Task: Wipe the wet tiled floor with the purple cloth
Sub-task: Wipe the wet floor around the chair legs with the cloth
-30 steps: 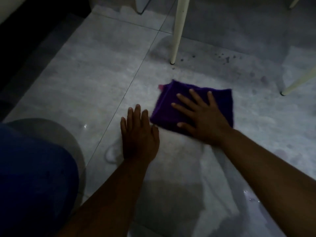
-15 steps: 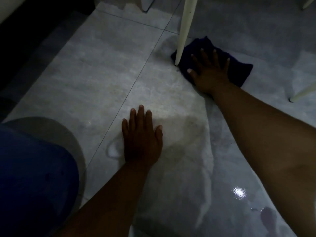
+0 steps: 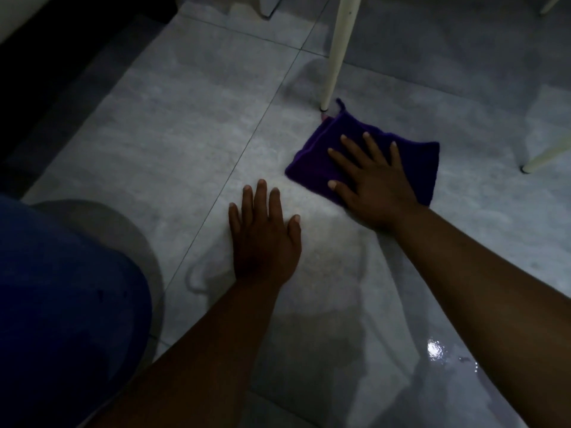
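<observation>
The purple cloth point(image 3: 312, 159) lies folded and flat on the grey tiled floor point(image 3: 173, 143), just in front of a cream chair leg. My right hand point(image 3: 374, 183) presses down on it with the fingers spread, palm over its near right part. My left hand point(image 3: 265, 236) rests flat on the bare tile to the left and nearer me, fingers apart, holding nothing. A wet sheen with a bright glint point(image 3: 435, 350) covers the floor at the lower right, under my right forearm.
A cream chair leg point(image 3: 335, 57) stands on the floor right behind the cloth's far corner. Another cream leg point(image 3: 543, 156) slants in at the right edge. My knee in blue cloth point(image 3: 61, 304) fills the lower left. A dark strip runs along the far left.
My right hand has pulled the cloth back toward me from behind the chair leg, down and slightly right. The left hand has stayed planted on the tile.
</observation>
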`<state>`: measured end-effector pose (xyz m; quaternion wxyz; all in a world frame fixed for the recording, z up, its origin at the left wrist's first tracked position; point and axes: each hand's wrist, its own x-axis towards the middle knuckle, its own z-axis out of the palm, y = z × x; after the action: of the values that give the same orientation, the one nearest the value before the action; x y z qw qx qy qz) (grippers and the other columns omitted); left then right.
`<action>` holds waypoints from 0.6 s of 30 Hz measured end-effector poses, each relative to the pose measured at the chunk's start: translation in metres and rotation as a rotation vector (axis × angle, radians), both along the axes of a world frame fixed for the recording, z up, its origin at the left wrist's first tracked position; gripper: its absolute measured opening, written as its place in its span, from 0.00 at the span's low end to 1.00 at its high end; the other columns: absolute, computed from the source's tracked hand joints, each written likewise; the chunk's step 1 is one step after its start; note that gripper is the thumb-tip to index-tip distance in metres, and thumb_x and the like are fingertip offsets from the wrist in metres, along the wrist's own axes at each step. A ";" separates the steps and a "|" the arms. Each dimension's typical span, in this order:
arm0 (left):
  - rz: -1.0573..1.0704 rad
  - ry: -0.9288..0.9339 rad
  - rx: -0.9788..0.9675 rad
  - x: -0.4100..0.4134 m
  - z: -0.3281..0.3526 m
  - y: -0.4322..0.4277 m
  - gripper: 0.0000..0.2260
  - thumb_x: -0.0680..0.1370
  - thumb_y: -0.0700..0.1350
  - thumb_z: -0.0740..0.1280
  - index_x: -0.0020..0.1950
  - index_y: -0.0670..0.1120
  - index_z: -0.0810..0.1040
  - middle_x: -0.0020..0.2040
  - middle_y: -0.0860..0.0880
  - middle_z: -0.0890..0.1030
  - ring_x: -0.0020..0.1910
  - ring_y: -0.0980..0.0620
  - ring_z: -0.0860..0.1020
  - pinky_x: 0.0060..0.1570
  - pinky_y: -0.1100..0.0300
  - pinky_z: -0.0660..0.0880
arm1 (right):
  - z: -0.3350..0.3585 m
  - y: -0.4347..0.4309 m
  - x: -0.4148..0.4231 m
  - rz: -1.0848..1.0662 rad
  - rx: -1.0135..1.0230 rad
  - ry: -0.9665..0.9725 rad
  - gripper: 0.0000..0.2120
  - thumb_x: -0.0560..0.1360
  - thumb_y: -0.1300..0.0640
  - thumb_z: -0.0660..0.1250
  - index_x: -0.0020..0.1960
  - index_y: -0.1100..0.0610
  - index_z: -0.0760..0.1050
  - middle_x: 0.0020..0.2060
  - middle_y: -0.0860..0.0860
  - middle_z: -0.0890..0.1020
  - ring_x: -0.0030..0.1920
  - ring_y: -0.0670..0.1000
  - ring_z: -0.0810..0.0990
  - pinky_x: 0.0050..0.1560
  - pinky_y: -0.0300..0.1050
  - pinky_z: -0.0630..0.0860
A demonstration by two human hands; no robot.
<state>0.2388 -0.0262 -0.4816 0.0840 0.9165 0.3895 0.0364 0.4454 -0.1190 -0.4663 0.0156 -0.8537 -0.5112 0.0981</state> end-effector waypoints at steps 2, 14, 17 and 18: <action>0.013 -0.004 -0.010 0.000 0.001 0.000 0.28 0.81 0.59 0.52 0.77 0.46 0.61 0.80 0.43 0.58 0.80 0.43 0.53 0.77 0.40 0.53 | 0.000 0.021 -0.014 0.065 -0.014 0.005 0.31 0.80 0.34 0.42 0.80 0.42 0.45 0.81 0.48 0.45 0.80 0.57 0.39 0.76 0.66 0.38; 0.022 -0.006 -0.004 0.003 -0.003 0.000 0.29 0.81 0.60 0.50 0.77 0.44 0.61 0.80 0.43 0.60 0.79 0.42 0.55 0.76 0.39 0.54 | 0.008 0.164 0.002 0.015 -0.158 0.149 0.35 0.80 0.34 0.46 0.81 0.47 0.39 0.80 0.52 0.37 0.78 0.61 0.33 0.76 0.65 0.36; 0.022 -0.006 -0.004 0.002 -0.002 0.001 0.29 0.81 0.59 0.51 0.77 0.44 0.62 0.80 0.43 0.60 0.79 0.42 0.56 0.76 0.38 0.54 | 0.010 0.167 0.004 0.013 -0.175 0.147 0.37 0.79 0.33 0.46 0.81 0.48 0.38 0.80 0.53 0.36 0.78 0.61 0.33 0.76 0.64 0.37; 0.021 -0.010 -0.004 0.001 -0.003 0.001 0.29 0.81 0.60 0.51 0.77 0.44 0.62 0.80 0.43 0.60 0.79 0.42 0.56 0.76 0.38 0.54 | 0.009 0.164 0.001 0.017 -0.161 0.141 0.37 0.79 0.33 0.46 0.81 0.48 0.38 0.80 0.53 0.36 0.79 0.61 0.33 0.77 0.64 0.37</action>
<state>0.2401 -0.0249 -0.4843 0.0876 0.9119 0.3989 0.0410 0.4463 0.0446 -0.4574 -0.0179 -0.8387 -0.5067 0.1987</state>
